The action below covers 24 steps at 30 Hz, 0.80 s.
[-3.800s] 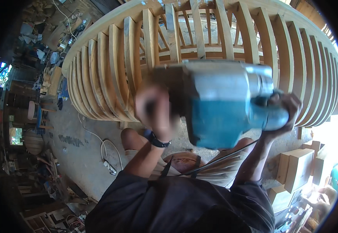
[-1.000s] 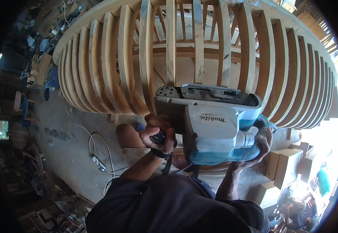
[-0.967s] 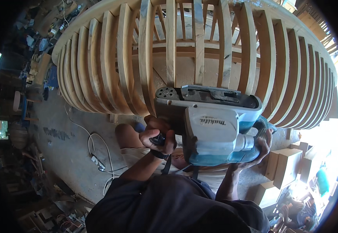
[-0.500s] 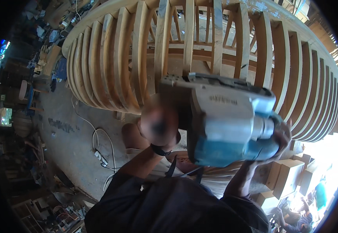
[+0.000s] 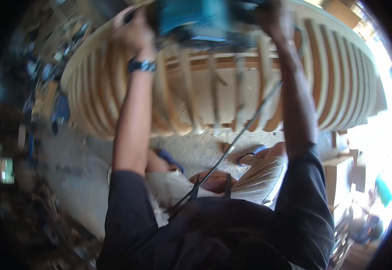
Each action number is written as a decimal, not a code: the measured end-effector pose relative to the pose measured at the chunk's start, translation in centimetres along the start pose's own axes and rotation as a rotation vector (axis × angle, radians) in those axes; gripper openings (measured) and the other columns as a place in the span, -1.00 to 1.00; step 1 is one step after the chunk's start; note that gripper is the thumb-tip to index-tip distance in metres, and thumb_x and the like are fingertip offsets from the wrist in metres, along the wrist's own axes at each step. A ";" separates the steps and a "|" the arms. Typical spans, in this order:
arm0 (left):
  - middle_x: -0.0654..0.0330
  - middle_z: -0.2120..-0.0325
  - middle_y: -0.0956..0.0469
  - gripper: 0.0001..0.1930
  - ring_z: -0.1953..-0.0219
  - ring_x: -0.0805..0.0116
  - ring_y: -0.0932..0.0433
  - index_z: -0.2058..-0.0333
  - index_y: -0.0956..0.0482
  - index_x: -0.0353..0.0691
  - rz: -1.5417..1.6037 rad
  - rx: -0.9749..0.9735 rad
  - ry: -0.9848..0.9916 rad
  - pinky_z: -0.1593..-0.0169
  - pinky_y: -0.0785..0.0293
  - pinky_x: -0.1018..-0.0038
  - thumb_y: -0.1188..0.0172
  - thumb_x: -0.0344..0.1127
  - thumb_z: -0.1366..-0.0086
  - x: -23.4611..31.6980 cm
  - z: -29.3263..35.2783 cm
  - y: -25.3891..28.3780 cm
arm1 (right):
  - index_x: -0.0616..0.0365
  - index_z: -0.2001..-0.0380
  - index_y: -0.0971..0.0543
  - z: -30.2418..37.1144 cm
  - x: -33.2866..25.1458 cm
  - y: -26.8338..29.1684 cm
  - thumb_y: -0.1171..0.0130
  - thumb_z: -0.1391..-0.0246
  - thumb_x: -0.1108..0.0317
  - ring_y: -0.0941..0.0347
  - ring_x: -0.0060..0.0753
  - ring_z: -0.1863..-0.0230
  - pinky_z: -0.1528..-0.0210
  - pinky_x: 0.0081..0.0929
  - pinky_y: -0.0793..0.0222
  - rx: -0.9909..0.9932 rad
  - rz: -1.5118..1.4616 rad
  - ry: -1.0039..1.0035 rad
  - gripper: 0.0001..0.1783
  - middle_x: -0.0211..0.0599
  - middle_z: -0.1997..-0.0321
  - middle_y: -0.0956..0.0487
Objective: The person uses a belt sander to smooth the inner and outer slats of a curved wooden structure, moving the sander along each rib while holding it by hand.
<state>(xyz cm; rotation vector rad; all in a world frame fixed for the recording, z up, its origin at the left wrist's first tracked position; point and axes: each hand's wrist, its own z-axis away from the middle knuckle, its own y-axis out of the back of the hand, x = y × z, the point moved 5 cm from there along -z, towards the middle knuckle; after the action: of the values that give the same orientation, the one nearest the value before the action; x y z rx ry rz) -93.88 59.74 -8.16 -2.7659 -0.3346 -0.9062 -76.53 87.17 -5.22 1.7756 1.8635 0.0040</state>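
Observation:
A teal and grey belt sander point(image 5: 193, 19), blurred and cut off by the upper edge, lies over the far rim of a curved wooden frame of upright slats point(image 5: 99, 85). My left hand point(image 5: 135, 33), with a dark watch on its wrist, grips the sander's left end; blur softens its fingers. At the other end, my right hand point(image 5: 275, 20) is closed round the rear handle. Both arms reach straight forward over the slats. The sander's dark cord point(image 5: 232, 148) slants down between my arms to my lap. The underside of the sander is hidden.
Pale wooden blocks or boxes point(image 5: 339, 177) are stacked at the right, with a person point(image 5: 369, 227) blurred beyond them. Cluttered tools and wood pieces line the dim left side. My legs are spread on the concrete floor point(image 5: 200, 150) close to the frame.
The sander has gone from close in front of my body up and away to the frame's far rim. Both arms have stretched out with it, and the cord now shows across the middle.

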 end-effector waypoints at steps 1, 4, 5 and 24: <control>0.08 0.24 -0.59 -0.85 0.16 0.25 -0.54 0.30 -0.68 -0.33 0.066 -0.013 0.094 -0.02 -0.46 0.32 -0.32 -0.38 -0.18 -0.6 -0.5 1.0 | 0.19 0.27 -0.52 0.0 -1.8 -0.5 0.00 0.17 0.59 -0.49 0.24 0.11 0.08 -0.01 -0.41 0.003 -0.085 0.058 -0.69 0.13 0.28 -0.57; 0.04 0.23 -0.60 -0.77 0.20 0.24 -0.56 0.26 -0.63 -0.39 0.231 0.020 0.377 0.10 -0.56 0.29 -0.34 -0.34 -0.19 -0.9 4.0 3.9 | 0.10 0.29 -0.56 3.2 0.4 -0.3 -0.18 0.24 0.44 -0.52 0.10 0.37 0.29 -0.12 -0.46 0.028 -0.133 0.151 -0.69 -0.07 0.45 -0.55; 0.03 0.17 -0.57 -0.76 0.19 0.23 -0.55 0.24 -0.62 -0.39 0.276 0.013 0.435 0.10 -0.56 0.29 -0.31 -0.32 -0.23 0.1 5.2 5.0 | 0.05 0.45 -0.47 4.2 0.8 0.1 -0.29 0.49 0.42 -0.42 0.11 0.36 0.26 -0.07 -0.31 0.028 -0.190 0.170 -0.64 -0.14 0.50 -0.45; -0.02 0.09 -0.32 -0.36 0.12 0.06 -0.44 0.00 -0.48 -0.31 -0.515 -0.208 -0.539 0.12 -0.36 0.21 -0.09 0.23 -0.32 7.9 24.4 19.9 | 0.02 0.34 -0.53 25.7 -3.2 13.2 -0.35 0.23 0.24 -0.43 -0.21 0.15 -0.21 0.05 -0.16 0.069 -0.175 0.069 -0.68 -0.35 0.29 -0.46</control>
<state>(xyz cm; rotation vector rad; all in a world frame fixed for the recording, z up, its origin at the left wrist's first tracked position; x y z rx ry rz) -68.64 48.53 -25.23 -3.1418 -1.1368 -0.2573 -54.46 76.40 -20.69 1.6712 2.0860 -0.0662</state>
